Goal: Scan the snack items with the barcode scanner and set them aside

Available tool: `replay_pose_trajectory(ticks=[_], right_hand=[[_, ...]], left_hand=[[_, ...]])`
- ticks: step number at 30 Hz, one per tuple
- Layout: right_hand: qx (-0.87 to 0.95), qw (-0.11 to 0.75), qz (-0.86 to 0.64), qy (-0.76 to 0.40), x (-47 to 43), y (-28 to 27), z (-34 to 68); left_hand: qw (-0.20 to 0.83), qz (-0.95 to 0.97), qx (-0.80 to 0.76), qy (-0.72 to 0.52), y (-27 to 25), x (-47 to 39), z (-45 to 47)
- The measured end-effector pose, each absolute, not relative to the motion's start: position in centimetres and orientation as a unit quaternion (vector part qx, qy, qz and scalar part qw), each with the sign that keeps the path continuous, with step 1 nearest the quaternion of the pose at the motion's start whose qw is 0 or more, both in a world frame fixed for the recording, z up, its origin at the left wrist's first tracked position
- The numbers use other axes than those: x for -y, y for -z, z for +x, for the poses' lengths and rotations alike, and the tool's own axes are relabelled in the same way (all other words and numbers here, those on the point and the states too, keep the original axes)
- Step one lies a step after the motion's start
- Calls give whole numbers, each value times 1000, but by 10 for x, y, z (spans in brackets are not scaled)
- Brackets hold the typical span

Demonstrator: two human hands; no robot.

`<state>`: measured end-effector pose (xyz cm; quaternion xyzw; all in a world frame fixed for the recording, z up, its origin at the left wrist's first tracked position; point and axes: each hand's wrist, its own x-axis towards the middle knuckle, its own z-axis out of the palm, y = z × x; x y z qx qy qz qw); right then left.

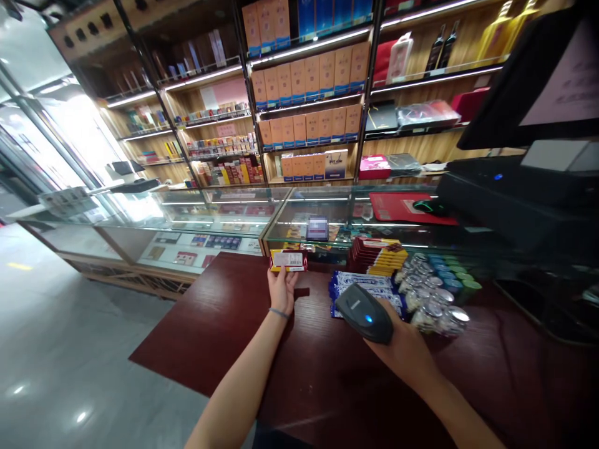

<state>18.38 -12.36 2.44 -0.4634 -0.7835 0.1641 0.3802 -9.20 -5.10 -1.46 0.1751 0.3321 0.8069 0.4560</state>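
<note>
My left hand [281,290] is closed on a red and yellow wrapped snack bar [289,260], holding it up with its printed label facing me, above the far edge of the dark red table. In my right hand [403,340] is a black barcode scanner [364,313] with a blue light on, its head angled toward the left. Behind and partly under the scanner lie blue and white snack packets [346,280]. A stack of red and yellow bars [380,254] stands just beyond them, beside the glass case.
Several lidded jars [433,299] and green and blue containers [452,274] stand right of the packets. A glass display case [219,218] runs along the back. A monitor [538,87] overhangs the right, near a red mouse mat [402,209]. Stocked shelves [309,103] line the wall.
</note>
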Motion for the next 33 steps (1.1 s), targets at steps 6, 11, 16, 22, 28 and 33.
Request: replay_pose_trajectory(ticks=[6, 11, 16, 22, 28, 33], right_hand=[[797, 367, -441, -189, 120, -21, 184], [801, 338, -458, -184, 117, -14, 188], [796, 360, -433, -221, 120, -24, 187], [756, 410, -456, -228, 126, -27, 181], [738, 426, -464, -242, 121, -18, 187], [716, 449, -473, -249, 116, -15, 192]], left_hand=[[453, 174, -346, -803, 16, 51, -93], [460, 193, -315, -807, 16, 51, -92], [461, 171, -321, -810, 15, 50, -94], [473, 173, -317, -803, 14, 51, -95], [328, 214, -410, -824, -4, 42, -125], [128, 378, -573, -716, -23, 46, -188]])
